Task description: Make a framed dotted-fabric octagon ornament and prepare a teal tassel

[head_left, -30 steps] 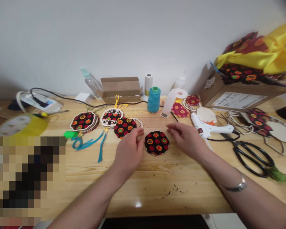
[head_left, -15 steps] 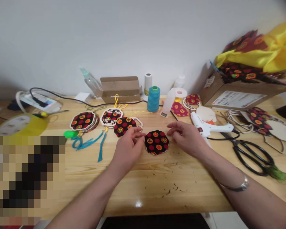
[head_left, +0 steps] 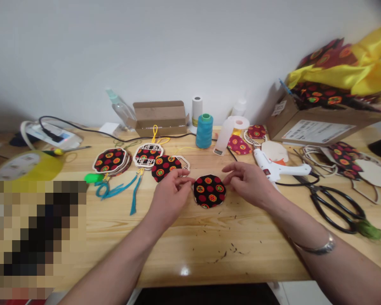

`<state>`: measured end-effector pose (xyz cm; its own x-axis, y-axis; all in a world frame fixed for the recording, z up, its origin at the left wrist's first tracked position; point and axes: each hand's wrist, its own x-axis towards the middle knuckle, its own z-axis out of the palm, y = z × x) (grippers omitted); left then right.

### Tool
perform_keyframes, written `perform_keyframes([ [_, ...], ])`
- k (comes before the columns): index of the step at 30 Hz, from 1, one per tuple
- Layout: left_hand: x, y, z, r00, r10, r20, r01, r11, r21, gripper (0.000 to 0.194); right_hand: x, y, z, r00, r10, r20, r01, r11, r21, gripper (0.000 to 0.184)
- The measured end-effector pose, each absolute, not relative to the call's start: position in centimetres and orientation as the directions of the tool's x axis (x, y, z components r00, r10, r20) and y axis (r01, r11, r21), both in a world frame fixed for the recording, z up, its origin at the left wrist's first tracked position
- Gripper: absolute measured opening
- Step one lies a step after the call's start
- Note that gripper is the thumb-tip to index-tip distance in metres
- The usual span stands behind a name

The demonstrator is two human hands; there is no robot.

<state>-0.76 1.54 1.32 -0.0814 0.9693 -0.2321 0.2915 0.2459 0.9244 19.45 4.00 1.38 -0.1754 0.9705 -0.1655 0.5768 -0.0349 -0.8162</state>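
A round fabric disc (head_left: 210, 191), black with red dots and bright flower medallions, lies face up in front of me between both hands. Its pale rim shows at the lower left edge. My left hand (head_left: 174, 190) has its fingertips curled against the disc's left edge. At the opposite edge, my right hand (head_left: 246, 184) pinches with the thumb and lower fingers, while its index finger stretches out above. Just behind my left hand lies another patterned fabric round (head_left: 165, 166), partly over a pale cut-out wooden frame (head_left: 184, 166).
A glue gun (head_left: 282, 169) and black-handled scissors (head_left: 336, 207) lie to the right. Tasselled wooden ornaments (head_left: 148, 156) and stacked rounds (head_left: 111, 161) are left. Behind stand a teal thread cone (head_left: 204, 132), a squeeze bottle (head_left: 224, 136) and a cardboard box (head_left: 314, 125) of fabric.
The disc has shifted very slightly toward me and to the right. My right fingertips have come a little closer to its edge; the left hand stays at its side.
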Motion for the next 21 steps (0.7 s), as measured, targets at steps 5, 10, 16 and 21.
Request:
perform_keyframes([
  [5,-0.9,1.6,1.1,-0.069,0.975,-0.213,0.332,0.224,0.916,0.025,19.2,3.9,1.8,-0.157,0.978,-0.14,0.621,-0.012,-0.784,0.036],
  [10,-1.0,1.1,0.9,-0.063,0.99,0.124,0.606,-0.061,0.793,0.025,19.1,3.5,1.8,-0.233,0.96,0.154,0.647,0.271,-0.712,0.029],
  [16,-0.6,0.6,1.0,0.438,0.786,0.436,0.661,-0.611,0.436,0.013,19.2,3.5,1.8,-0.712,0.633,0.305,0.444,0.742,-0.503,0.03],
  [21,-0.5,0.5,0.7,0.484,0.786,0.383,0.669,-0.615,0.417,0.021,19.3,3.8,1.7,-0.722,0.64,0.264,0.488,0.741,-0.461,0.028],
])
